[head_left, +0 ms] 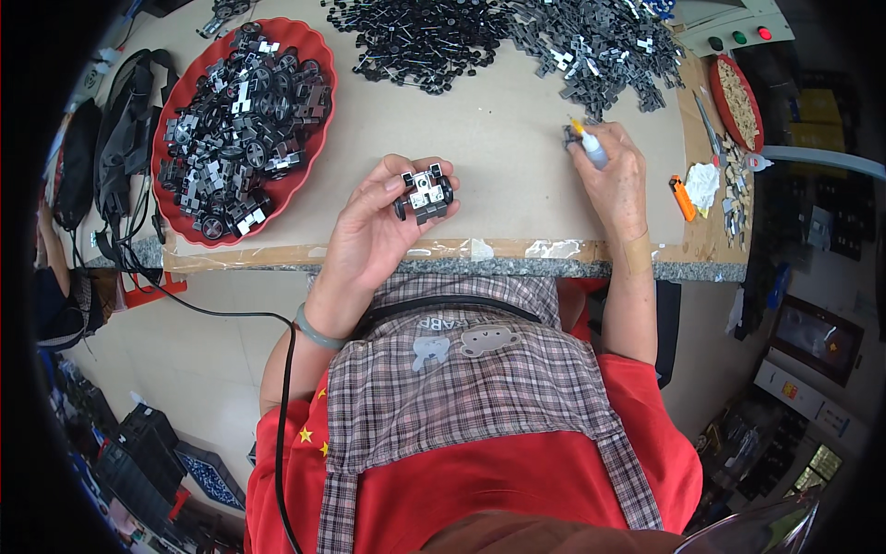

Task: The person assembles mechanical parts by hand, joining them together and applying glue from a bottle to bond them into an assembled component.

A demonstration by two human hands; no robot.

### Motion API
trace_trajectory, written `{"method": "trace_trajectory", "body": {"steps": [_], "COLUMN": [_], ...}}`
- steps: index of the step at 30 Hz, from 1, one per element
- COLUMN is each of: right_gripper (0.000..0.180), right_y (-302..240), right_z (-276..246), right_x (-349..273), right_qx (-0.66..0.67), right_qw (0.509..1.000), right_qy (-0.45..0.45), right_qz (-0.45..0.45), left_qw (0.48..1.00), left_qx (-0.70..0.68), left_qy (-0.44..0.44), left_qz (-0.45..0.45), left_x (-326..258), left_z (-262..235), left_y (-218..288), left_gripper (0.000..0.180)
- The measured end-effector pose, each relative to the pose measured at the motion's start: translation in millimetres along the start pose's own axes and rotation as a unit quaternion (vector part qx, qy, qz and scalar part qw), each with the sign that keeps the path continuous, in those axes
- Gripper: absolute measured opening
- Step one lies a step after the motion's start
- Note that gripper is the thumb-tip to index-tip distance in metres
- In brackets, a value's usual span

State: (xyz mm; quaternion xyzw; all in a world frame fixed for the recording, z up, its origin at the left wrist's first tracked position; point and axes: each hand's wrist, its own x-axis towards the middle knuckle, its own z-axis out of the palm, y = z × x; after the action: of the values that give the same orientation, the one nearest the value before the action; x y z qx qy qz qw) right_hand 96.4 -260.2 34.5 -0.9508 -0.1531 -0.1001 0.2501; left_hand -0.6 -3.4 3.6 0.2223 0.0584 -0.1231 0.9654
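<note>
My left hand is closed around a small toy car chassis, silver and dark grey with black wheels, held above the table near its front edge. Between the fingers of my right hand is a small squeeze bottle with a translucent body and a yellow tip pointing up and away. A small dark grey piece shows beside the bottle at my fingertips; whether I hold it or it lies on the table, I cannot tell. The two hands are well apart.
A red scalloped basin heaped with wheeled chassis stands at left. Piles of black wheel axles and grey plastic parts lie at the back. On the right are an orange cutter, tweezers and a red dish. A black cable hangs at left.
</note>
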Motion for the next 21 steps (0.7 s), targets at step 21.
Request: {"method": "trace_trajectory", "body": {"steps": [21], "right_gripper": [0.022], "right_y": [-31], "right_z": [5], "right_x": [-7], "right_qx": [0.032], "right_qw": [0.999], "right_qy": [-0.04], "right_qz": [0.016], "left_qw": [1.0], "left_qx": [-0.004], "left_qy": [-0.01], "left_qz": [0.0], "left_x": [0], "left_z": [-5], "left_y": [-1], "left_gripper": [0.013]}}
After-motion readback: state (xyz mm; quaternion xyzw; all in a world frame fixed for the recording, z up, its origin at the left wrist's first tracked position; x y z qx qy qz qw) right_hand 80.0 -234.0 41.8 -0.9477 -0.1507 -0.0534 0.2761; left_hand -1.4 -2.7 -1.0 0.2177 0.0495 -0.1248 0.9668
